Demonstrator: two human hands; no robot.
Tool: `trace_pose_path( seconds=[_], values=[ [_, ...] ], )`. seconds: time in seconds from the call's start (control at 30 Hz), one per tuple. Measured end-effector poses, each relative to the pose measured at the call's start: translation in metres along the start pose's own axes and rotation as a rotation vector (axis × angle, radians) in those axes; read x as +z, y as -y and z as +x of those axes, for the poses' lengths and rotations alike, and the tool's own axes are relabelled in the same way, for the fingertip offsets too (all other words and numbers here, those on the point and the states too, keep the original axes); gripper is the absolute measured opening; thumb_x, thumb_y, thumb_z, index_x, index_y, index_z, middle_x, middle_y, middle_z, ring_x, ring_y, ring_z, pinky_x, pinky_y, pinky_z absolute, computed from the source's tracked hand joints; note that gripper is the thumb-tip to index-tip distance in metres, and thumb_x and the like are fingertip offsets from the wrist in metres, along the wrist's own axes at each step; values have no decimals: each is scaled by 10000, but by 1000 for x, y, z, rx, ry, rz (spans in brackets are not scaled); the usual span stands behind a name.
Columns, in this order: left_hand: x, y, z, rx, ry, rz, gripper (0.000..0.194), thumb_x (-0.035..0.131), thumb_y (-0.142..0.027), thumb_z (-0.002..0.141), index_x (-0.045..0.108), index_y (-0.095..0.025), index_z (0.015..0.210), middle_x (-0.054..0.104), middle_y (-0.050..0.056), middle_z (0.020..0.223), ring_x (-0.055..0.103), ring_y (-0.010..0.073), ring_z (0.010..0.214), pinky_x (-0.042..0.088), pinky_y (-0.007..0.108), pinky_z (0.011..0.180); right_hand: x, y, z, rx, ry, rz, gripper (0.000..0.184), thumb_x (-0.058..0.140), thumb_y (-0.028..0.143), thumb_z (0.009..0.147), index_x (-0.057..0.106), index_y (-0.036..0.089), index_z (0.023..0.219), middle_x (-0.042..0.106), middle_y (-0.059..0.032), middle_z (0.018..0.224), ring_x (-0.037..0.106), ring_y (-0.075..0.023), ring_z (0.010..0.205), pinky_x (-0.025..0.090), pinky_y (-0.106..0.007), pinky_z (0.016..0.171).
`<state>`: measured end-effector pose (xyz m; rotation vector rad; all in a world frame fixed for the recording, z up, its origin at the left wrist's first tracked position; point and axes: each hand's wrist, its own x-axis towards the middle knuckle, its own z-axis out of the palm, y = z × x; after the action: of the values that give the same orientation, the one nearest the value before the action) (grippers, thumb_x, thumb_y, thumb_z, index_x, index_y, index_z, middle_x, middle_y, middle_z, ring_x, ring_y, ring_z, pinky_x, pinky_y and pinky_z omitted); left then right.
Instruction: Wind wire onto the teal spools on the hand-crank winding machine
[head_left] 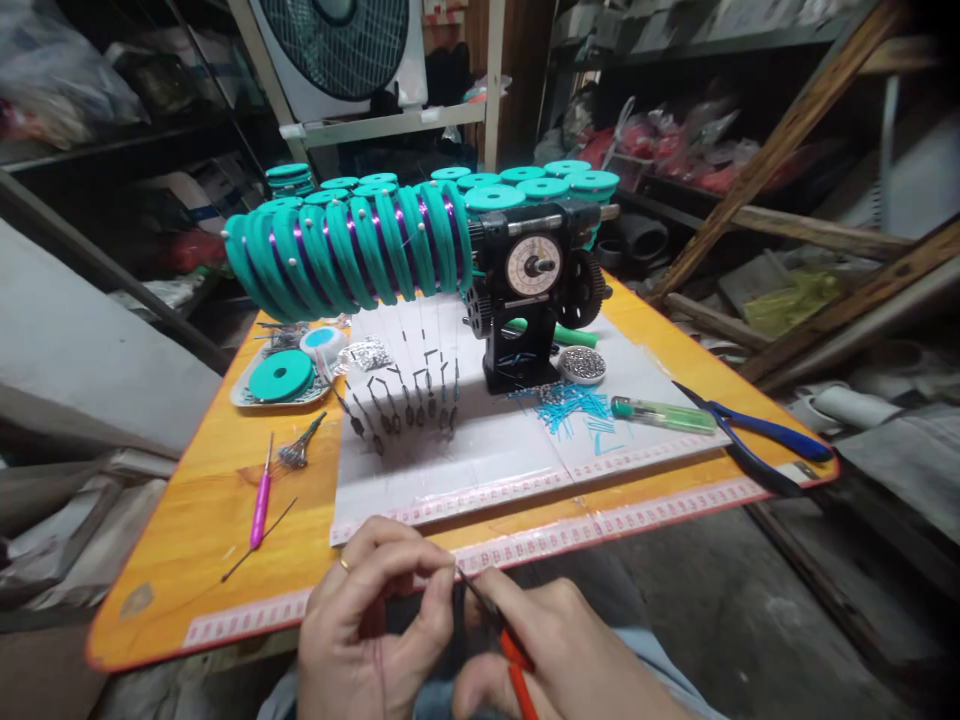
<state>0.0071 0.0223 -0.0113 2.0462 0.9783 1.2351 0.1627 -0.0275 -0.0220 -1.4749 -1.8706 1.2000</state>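
Observation:
My left hand (pixel 375 610) is closed in a pinch at the table's front edge, thumb against forefinger. A thin purplish line (pixel 379 665) runs across its palm; what sits at the fingertips is too small to make out. Close beside it, my right hand (pixel 559 640) grips red-handled scissors (pixel 516 650), their slim dark tip touching or nearly touching the left fingertips. Beyond the hands, a black winding stand with a dial (pixel 534 265) carries a row of teal foam spools (pixel 352 250) wound with purple line. Several dark weights (pixel 409 410) hang below on thin lines.
On the orange table (pixel 202 530) lie a magenta-handled needle tool (pixel 261 500), blue-handled pliers (pixel 772 435), a green cutter (pixel 664 415), blue tube pieces (pixel 574 405) and a dish of metal beads (pixel 583 365). A tray (pixel 244 393) holds another spool. A fan (pixel 337 40) stands behind.

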Motion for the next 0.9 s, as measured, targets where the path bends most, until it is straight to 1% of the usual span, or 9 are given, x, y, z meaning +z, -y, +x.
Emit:
trace_pose_path(
  seconds=[0.1,0.2,0.3,0.4,0.5,0.6,0.73,0.83,0.9],
  values=[
    [-1,1,-2,6,-3,-17,169,589,-56,776,582,-210,845,524,-8,756,548,98,685,476,168,539,-1,3,1,21,16,22,288,596,381,814,567,146,980,655,-54,781,609,-157,700,428,-211,654],
    [-2,0,-3,6,-1,-17,166,590,-59,775,587,-210,843,536,-8,752,552,103,675,476,180,531,-2,5,0,19,23,19,293,602,395,810,572,144,959,648,-44,751,593,-151,648,430,-213,627],
    [-5,-2,-2,-12,25,12,162,589,-68,780,592,-220,836,543,-10,753,554,101,667,472,186,538,-3,6,-3,-43,-10,-10,216,607,337,813,565,163,934,644,-18,745,583,-134,638,420,-198,608],
    [-7,-2,-3,-17,58,17,157,597,-81,783,600,-225,846,549,-6,759,559,104,678,475,191,550,-1,5,-5,-86,-22,12,147,598,306,826,551,168,842,622,3,704,557,-109,602,402,-177,577],
    [-7,-1,-4,-18,90,3,166,597,-73,781,612,-220,858,559,4,770,569,109,686,479,190,542,2,-1,-6,-92,-51,67,251,572,383,847,511,167,733,526,30,562,480,-89,498,373,-170,509],
    [-4,0,-4,-52,115,4,147,593,-76,784,627,-205,844,565,13,771,577,111,683,484,191,543,2,-4,-7,-123,-94,133,327,534,448,864,477,171,701,450,42,506,427,-78,458,333,-161,452],
    [0,-3,-3,-8,120,-22,174,598,-57,776,637,-194,875,571,13,776,574,92,663,471,168,534,-2,0,-8,-95,-64,230,355,479,468,900,477,165,716,407,55,492,382,-60,421,306,-153,418],
    [0,-4,-1,0,111,-9,185,598,-50,778,635,-197,885,566,5,775,571,80,673,470,152,543,-5,2,-10,-101,-102,197,397,448,500,906,475,165,695,397,53,483,388,-62,430,314,-154,428],
    [-1,-4,-1,-11,114,6,177,595,-53,781,631,-197,878,562,5,779,573,82,683,475,151,546,-6,2,-13,-101,-127,164,413,424,513,914,491,165,703,440,41,501,420,-68,452,339,-156,450]
  ],
)
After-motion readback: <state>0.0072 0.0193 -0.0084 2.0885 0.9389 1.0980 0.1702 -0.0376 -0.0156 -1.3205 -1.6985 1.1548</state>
